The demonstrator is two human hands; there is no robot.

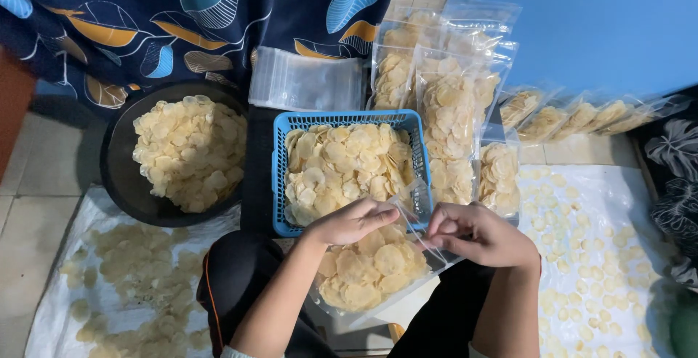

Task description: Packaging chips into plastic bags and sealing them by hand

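Observation:
My left hand [350,221] and my right hand [476,234] both pinch the top edge of a clear plastic bag [374,271] filled with pale round chips. The bag rests on my lap, just in front of a blue plastic basket [275,176] heaped with the same chips. My fingers meet at the bag's mouth near the basket's front right corner.
A black round bowl [116,169] of chips sits at left. Empty clear bags [305,80] lie behind the basket. Several filled bags [451,111] lean at the back right, more in a row [574,118]. Loose chips lie spread on white sheets at left [123,278] and right [603,256].

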